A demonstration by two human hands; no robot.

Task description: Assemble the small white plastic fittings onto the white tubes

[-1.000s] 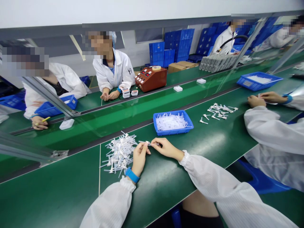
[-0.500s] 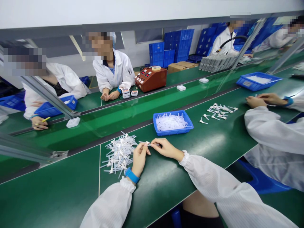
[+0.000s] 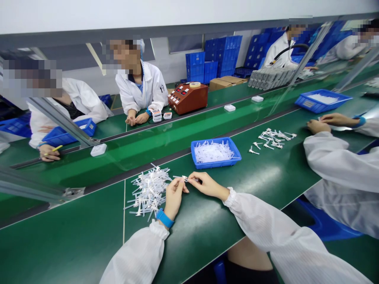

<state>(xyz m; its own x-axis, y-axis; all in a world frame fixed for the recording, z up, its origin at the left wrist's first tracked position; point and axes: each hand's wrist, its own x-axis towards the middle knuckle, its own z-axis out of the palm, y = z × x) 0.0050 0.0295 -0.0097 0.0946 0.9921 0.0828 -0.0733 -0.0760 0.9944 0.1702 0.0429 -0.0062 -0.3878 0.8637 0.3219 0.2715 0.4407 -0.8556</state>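
My left hand (image 3: pixel 174 196), with a blue band at the wrist, pinches a small white plastic part (image 3: pixel 184 178) with a thin translucent tube sticking out to the left. From the other side, my right hand (image 3: pixel 207 184) is closed on the same part's right end; the fingertips hide its exact shape. Just left of my left hand lies a loose heap of similar white parts with tubes (image 3: pixel 150 191). Beyond my right hand stands a blue tray (image 3: pixel 217 163) filled with short translucent tubes (image 3: pixel 213 152).
A co-worker's hands (image 3: pixel 322 124) are at the right, near a small scatter of white parts (image 3: pixel 274 139) and another blue tray (image 3: pixel 310 105). A green conveyor (image 3: pixel 166 137) runs behind the bench, carrying white cases (image 3: pixel 98 150). Co-workers sit across, beside a brown control box (image 3: pixel 189 98).
The white cases on the conveyor have shifted slightly to the right. My hands have stayed almost in place, still holding the small part.
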